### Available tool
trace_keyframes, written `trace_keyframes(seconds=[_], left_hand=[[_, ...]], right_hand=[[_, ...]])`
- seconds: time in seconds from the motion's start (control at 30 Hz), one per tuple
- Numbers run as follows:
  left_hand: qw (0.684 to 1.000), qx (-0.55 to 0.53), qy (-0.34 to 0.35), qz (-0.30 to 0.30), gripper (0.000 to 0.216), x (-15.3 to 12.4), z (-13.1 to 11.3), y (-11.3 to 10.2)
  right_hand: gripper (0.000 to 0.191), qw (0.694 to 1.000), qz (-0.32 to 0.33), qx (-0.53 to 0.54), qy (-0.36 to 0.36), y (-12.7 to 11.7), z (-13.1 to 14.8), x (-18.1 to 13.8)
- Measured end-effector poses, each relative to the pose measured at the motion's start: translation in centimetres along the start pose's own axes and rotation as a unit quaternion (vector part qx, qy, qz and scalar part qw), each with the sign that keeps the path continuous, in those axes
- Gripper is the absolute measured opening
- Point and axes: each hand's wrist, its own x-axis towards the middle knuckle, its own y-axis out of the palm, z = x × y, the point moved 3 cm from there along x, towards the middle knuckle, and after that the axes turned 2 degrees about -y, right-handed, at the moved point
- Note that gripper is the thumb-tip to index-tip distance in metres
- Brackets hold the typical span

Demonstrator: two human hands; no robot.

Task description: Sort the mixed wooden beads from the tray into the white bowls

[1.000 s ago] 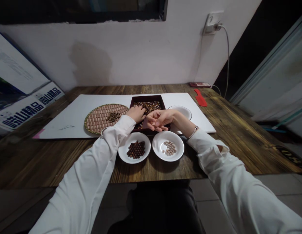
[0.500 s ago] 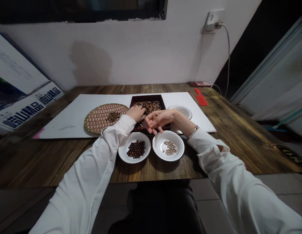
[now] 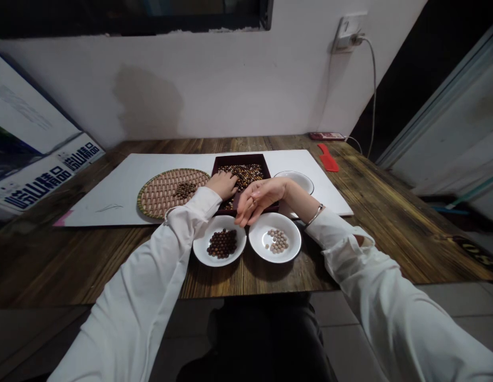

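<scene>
Around my work, on a dark plank table [image 3: 71, 260]: a white board [image 3: 111, 196] laid flat; a round woven tray [image 3: 158, 196] on it, holding a small heap of dark beads [image 3: 184, 190]; a white plate [image 3: 300, 180] behind my right wrist, its bowl partly hidden; a red comb [image 3: 328, 162] and a flat red case [image 3: 326, 136] toward the far right of the table; a wall socket [image 3: 347, 32] with a plugged-in cable [image 3: 373, 90]; and a carton [image 3: 43, 180] with blue characters leaning at far left. Nearest me stand two white dishes, one of dark brown beads [image 3: 222, 243], the other of pale beads [image 3: 277, 241]. The central piece is a dark red square box [image 3: 240, 159] of mixed brown and tan beads [image 3: 242, 175], set on the board between the tray and the plate. My left hand [image 3: 222, 184] lies palm-down and half-curled at the box's near left corner, over the beads, its white sleeve [image 3: 190, 212] overlapping the tray's edge. My right hand [image 3: 258, 200], with a silver bangle [image 3: 315, 214] at the wrist, crosses the box's front rim, loosely bent, and hides part of the box; its fingertips [image 3: 240, 222] reach just above the gap between the dishes. I cannot tell whether either hand holds a bead.
</scene>
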Motion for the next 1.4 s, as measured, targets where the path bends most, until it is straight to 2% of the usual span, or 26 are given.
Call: trace_keyframes(seconds=[0.37,1.17,1.4], left_hand=[[1.0,-0.01,0.001,-0.003,0.041,-0.04,0.01,-0.09],[1.0,-0.011,0.005,0.007,0.039,-0.42,-0.21,-0.46],[1.0,-0.011,0.007,0.0,0.035,-0.3,-0.1,-0.35]], right_hand=[[0.046,0.999,-0.034,-0.008,0.0,0.14,-0.03,-0.04],[0.045,0.999,-0.031,-0.008,-0.016,0.13,0.07,0.13],[0.04,0.998,-0.066,0.003,-0.003,-0.13,-0.01,0.16]])
